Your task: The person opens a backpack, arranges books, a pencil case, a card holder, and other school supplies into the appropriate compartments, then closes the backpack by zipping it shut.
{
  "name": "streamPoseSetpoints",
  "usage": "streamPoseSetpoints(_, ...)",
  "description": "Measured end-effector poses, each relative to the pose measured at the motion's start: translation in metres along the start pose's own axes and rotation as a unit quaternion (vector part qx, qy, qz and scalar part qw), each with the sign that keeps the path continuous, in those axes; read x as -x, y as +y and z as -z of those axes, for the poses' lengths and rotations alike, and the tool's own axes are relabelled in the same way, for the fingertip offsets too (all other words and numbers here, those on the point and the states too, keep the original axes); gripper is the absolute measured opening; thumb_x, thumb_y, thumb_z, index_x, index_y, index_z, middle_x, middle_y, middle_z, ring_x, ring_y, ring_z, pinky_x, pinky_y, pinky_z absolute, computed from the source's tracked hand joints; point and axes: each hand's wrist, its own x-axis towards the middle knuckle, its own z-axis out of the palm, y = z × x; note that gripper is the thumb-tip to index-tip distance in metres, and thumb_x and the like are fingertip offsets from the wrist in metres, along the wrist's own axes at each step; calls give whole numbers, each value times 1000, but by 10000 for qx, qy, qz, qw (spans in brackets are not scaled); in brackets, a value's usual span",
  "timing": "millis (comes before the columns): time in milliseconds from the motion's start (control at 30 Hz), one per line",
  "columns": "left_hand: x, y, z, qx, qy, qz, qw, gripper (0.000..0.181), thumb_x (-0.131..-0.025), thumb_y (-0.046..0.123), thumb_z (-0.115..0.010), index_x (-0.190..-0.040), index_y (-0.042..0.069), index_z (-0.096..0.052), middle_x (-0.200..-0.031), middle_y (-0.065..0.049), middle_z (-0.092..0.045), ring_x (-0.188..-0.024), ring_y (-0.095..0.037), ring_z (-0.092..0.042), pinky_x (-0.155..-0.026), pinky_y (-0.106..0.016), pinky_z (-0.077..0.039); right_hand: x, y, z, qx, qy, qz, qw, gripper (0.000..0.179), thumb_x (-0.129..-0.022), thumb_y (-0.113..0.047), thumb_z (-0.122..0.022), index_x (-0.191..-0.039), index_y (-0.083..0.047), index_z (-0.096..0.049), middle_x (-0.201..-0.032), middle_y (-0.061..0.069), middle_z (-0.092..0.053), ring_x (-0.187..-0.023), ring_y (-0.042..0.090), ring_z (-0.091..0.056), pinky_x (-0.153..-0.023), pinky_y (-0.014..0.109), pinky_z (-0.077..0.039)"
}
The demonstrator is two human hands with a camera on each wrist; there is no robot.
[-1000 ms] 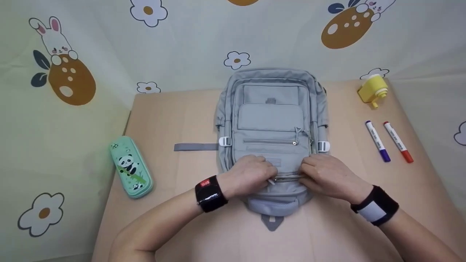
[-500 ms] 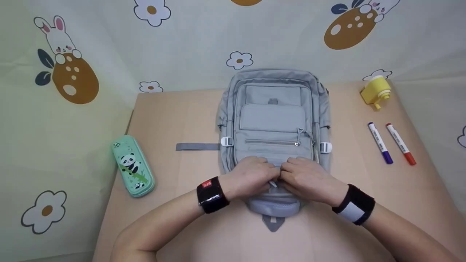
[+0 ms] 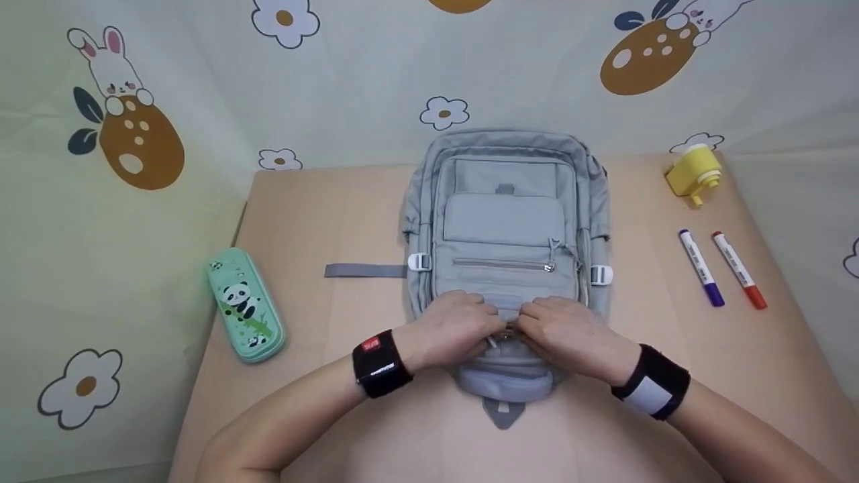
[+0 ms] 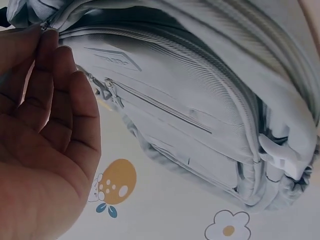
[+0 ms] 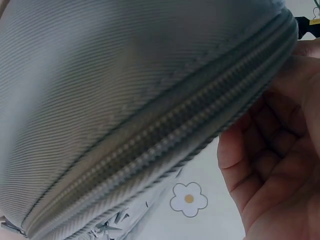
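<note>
A grey backpack [image 3: 504, 218] lies on the table with its front pockets facing up. Near its lower end, my left hand [image 3: 456, 329] pinches what looks like a zipper pull [image 3: 492, 341]; in the left wrist view its fingertips meet at the zipper's end, beside an open compartment. Close to it on the right, my right hand [image 3: 570, 335] grips the fabric along the same zipper. The right wrist view shows a long run of zipper teeth [image 5: 165, 127] beside that hand. My fingers cover most of the gripped spot.
A green panda pencil case [image 3: 247, 305] lies at the left. On the right are a blue-capped marker [image 3: 702, 268], a red-capped marker [image 3: 739, 270] and a yellow pencil sharpener [image 3: 695, 173]. A grey strap [image 3: 366, 270] sticks out left of the backpack.
My right hand has moved left from the backpack's right side to beside my left hand. Most recently the hands have parted slightly, the left one shifting a little left.
</note>
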Motion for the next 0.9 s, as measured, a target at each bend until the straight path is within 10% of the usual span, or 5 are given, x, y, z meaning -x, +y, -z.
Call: streamPoseSetpoints(900, 53, -28, -6, 721, 629, 685, 9931, 13, -86, 6, -70, -89, 18, -64, -82, 8, -66, -78, -16, -58, -68, -32, -46, 0, 1, 4, -352, 129, -77, 9993, 11, -89, -14, -76, -85, -12, -66, -79, -2, -56, -68, 17, -56, -63, 34, -51)
